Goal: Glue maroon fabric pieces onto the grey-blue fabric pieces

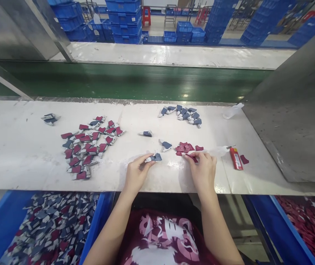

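Observation:
My left hand (138, 171) pinches a small blue-grey and white plastic part (154, 157) between thumb and fingers, its hollow side facing up. My right hand (203, 169) has its fingertips closed on a small red plastic piece (193, 158), beside a little pile of red pieces (184, 148). Just past the right knuckles lies a translucent squeeze bottle (219, 150) with a thin dark tip; whether the hand touches it I cannot tell. Between the hands and slightly farther off rest a blue-and-white part (165, 145) and another similar part (146, 133).
Many red-faced parts (84, 147) spread over the left of the white bench (135, 114). Blue-faced parts (183, 113) cluster at the back. A red lighter (236, 159) and another clear bottle (233, 110) lie rightward. Blue bins (99, 217) of parts flank me below; a green conveyor (146, 82) runs behind.

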`<move>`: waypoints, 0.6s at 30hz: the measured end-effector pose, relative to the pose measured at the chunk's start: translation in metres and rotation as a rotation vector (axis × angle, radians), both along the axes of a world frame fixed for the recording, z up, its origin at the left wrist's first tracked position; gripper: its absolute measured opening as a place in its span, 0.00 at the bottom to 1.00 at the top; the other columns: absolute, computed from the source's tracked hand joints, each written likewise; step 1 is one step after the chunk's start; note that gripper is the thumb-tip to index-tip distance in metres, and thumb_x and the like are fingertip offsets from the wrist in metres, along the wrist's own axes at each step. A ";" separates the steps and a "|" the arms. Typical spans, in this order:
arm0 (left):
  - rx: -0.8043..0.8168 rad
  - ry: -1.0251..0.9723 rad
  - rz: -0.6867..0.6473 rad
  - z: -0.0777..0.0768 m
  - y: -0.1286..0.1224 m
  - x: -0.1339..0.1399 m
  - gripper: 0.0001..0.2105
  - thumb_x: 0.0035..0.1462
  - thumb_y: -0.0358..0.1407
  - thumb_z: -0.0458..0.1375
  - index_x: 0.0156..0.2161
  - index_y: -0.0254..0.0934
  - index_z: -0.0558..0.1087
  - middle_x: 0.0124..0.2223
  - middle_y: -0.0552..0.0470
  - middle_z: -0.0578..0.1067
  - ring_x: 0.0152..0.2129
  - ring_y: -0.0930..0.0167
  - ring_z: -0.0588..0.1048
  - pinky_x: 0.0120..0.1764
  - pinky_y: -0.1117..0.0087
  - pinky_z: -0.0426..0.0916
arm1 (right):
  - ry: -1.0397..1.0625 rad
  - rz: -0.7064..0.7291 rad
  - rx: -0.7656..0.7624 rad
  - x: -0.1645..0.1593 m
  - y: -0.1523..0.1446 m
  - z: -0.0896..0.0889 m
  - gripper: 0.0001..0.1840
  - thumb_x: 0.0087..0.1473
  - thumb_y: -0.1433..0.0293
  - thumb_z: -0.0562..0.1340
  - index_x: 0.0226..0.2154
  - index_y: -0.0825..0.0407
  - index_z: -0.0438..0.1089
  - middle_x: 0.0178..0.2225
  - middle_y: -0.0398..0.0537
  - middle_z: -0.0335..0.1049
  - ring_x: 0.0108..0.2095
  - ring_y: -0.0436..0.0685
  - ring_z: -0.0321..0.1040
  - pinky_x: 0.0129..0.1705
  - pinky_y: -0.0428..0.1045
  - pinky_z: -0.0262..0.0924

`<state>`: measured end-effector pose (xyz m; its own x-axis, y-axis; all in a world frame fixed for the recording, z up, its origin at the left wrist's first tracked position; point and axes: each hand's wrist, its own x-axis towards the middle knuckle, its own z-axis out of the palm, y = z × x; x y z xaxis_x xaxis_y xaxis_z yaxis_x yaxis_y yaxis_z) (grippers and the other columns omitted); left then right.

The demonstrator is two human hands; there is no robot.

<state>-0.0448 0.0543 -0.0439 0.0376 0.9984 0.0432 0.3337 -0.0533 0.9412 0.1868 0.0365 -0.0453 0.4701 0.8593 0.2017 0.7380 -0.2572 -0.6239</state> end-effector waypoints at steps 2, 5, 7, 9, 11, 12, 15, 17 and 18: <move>-0.030 -0.022 0.015 0.002 -0.002 0.002 0.13 0.58 0.40 0.63 0.47 0.41 0.81 0.48 0.49 0.82 0.46 0.62 0.80 0.49 0.66 0.72 | 0.094 0.000 -0.057 0.000 -0.004 0.007 0.27 0.57 0.44 0.57 0.32 0.50 0.74 0.31 0.53 0.75 0.34 0.63 0.67 0.41 0.57 0.59; -0.051 -0.041 0.014 0.006 -0.005 0.007 0.13 0.59 0.40 0.63 0.48 0.40 0.81 0.46 0.49 0.83 0.44 0.63 0.81 0.47 0.66 0.73 | 0.373 0.043 -0.116 -0.009 -0.011 0.013 0.26 0.54 0.45 0.61 0.36 0.51 0.75 0.21 0.46 0.73 0.24 0.58 0.69 0.34 0.53 0.62; -0.038 -0.053 0.004 0.008 -0.008 0.012 0.13 0.58 0.39 0.63 0.47 0.40 0.81 0.46 0.49 0.83 0.44 0.63 0.81 0.48 0.66 0.73 | 0.607 0.082 -0.068 -0.021 -0.013 0.016 0.25 0.50 0.46 0.66 0.36 0.52 0.77 0.22 0.47 0.75 0.26 0.58 0.73 0.31 0.52 0.65; -0.016 -0.062 -0.005 0.010 -0.010 0.015 0.12 0.58 0.37 0.64 0.47 0.40 0.81 0.47 0.49 0.83 0.45 0.63 0.81 0.50 0.66 0.73 | 0.829 0.118 0.009 -0.032 -0.014 0.018 0.25 0.47 0.49 0.70 0.36 0.52 0.78 0.27 0.50 0.79 0.30 0.59 0.76 0.31 0.52 0.69; 0.000 -0.064 -0.019 0.012 -0.011 0.018 0.12 0.58 0.36 0.64 0.48 0.39 0.81 0.47 0.49 0.83 0.46 0.63 0.80 0.52 0.66 0.73 | 0.988 0.178 0.049 -0.039 -0.014 0.020 0.23 0.44 0.53 0.72 0.38 0.52 0.79 0.32 0.51 0.81 0.34 0.60 0.78 0.35 0.52 0.72; 0.004 -0.066 -0.027 0.012 -0.011 0.019 0.13 0.58 0.36 0.63 0.48 0.39 0.81 0.48 0.49 0.83 0.46 0.63 0.80 0.52 0.66 0.73 | 1.042 0.220 0.049 -0.042 -0.014 0.022 0.22 0.45 0.54 0.73 0.39 0.51 0.80 0.34 0.51 0.81 0.36 0.60 0.78 0.38 0.53 0.72; 0.013 -0.059 -0.042 0.013 -0.012 0.020 0.13 0.59 0.35 0.63 0.49 0.40 0.80 0.48 0.49 0.82 0.46 0.63 0.81 0.52 0.65 0.74 | 1.107 0.291 0.049 -0.046 -0.016 0.025 0.18 0.50 0.55 0.70 0.40 0.49 0.81 0.38 0.50 0.81 0.37 0.58 0.78 0.41 0.53 0.73; 0.027 -0.045 -0.039 0.013 -0.013 0.020 0.13 0.59 0.34 0.63 0.49 0.40 0.80 0.48 0.50 0.82 0.47 0.63 0.80 0.52 0.65 0.73 | 1.096 0.243 0.092 -0.049 -0.018 0.026 0.16 0.50 0.57 0.70 0.39 0.49 0.81 0.37 0.49 0.81 0.37 0.58 0.78 0.41 0.53 0.73; 0.037 -0.037 -0.037 0.013 -0.014 0.020 0.13 0.59 0.33 0.63 0.49 0.41 0.80 0.48 0.50 0.82 0.47 0.64 0.80 0.52 0.66 0.73 | 1.087 0.208 0.118 -0.051 -0.019 0.026 0.16 0.49 0.58 0.72 0.39 0.48 0.81 0.36 0.49 0.81 0.37 0.57 0.78 0.42 0.53 0.73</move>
<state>-0.0250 0.0406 -0.0308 0.0725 0.9940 0.0820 0.2959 -0.1000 0.9500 0.1354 0.0174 -0.0191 0.2951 0.9445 -0.1444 -0.1944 -0.0886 -0.9769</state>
